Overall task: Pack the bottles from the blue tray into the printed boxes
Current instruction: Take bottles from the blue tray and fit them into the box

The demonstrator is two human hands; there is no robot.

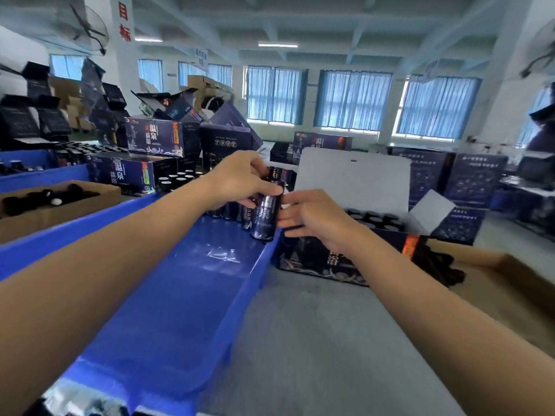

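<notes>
Bare forearms [120, 250] are reaching over the smooth blue plastic tray [168, 310] to its far right corner, where the left hand [240, 178] is gripping the top of a glossy dark cylindrical bottle [266, 216] and the right hand [312, 217] is pinching its side. The long axis is running nearly vertical. Just right, the open printed box [324, 259] is holding dark-capped bottles [372, 219].

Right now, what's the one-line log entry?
left hand grips bottle | right hand holds it | above blue tray | printed box open
</notes>
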